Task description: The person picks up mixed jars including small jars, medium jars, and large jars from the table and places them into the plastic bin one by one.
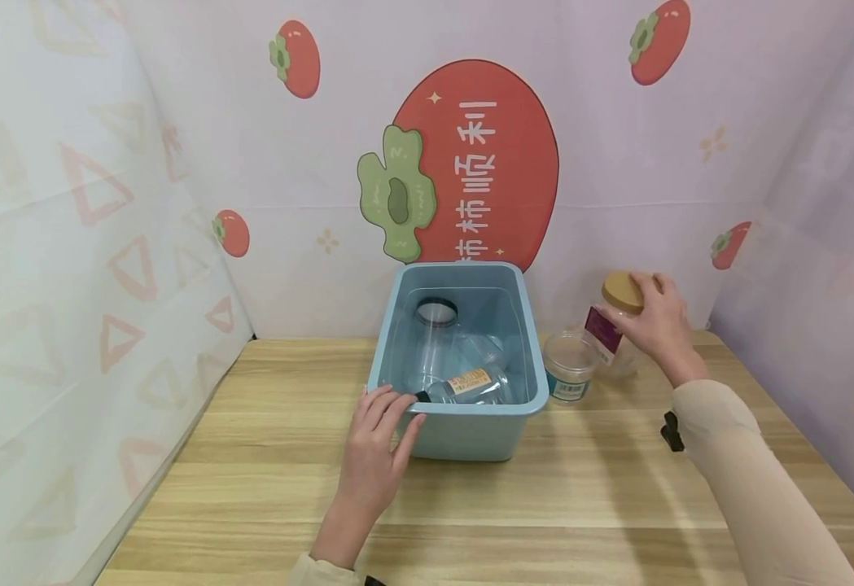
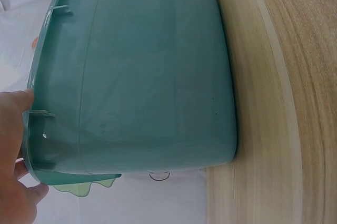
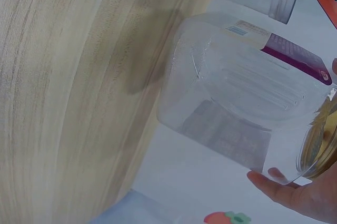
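At the near left corner of the blue plastic bin (image 1: pixel 463 435), my left hand (image 1: pixel 375 443) grips the rim, fingers over the edge and thumb on the outside. Inside the bin lie clear plastic bottles and jars, among them a bottle (image 1: pixel 496 387) with an orange label and a jar with a black rim (image 1: pixel 437 312). To the right, my right hand (image 1: pixel 657 321) holds a clear plastic jar (image 3: pixel 237 87) near its gold lid (image 1: pixel 623 291). This jar carries a purple label (image 1: pixel 602 330). Whether its base touches the table cannot be told.
Between the bin and the held jar, an open clear tub (image 1: pixel 570 366) with a teal label stands on the wooden table (image 1: pixel 287 480). A white cloth with printed persimmons (image 1: pixel 302 61) hangs behind the table, and more cloth hangs at both sides.
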A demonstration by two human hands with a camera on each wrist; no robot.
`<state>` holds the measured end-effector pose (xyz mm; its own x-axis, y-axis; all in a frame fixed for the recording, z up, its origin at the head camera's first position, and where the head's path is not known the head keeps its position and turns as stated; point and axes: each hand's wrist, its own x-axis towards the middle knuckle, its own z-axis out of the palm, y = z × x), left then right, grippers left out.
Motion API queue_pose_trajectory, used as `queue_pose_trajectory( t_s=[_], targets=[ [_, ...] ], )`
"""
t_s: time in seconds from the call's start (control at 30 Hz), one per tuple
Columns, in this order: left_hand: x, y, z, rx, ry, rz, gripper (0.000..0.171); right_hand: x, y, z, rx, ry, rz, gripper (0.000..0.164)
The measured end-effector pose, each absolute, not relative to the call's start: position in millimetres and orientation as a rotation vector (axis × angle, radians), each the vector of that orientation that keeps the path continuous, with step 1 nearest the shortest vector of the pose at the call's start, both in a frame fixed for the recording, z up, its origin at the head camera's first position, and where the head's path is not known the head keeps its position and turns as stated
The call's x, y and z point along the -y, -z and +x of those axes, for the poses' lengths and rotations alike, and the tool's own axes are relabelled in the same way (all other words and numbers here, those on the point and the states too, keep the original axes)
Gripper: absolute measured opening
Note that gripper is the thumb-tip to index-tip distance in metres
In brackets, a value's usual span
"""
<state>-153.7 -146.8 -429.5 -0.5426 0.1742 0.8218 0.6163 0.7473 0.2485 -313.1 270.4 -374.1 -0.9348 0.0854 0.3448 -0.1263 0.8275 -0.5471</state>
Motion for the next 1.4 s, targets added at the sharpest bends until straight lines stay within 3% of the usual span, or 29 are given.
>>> queue_pose_trajectory(
  t_s=[1.4],
  targets=[
    [146,427,-152,2.124,0.663,-0.58,0.024,-270,345,-317,2.668,-0.769,0.032,0.089]
  ],
)
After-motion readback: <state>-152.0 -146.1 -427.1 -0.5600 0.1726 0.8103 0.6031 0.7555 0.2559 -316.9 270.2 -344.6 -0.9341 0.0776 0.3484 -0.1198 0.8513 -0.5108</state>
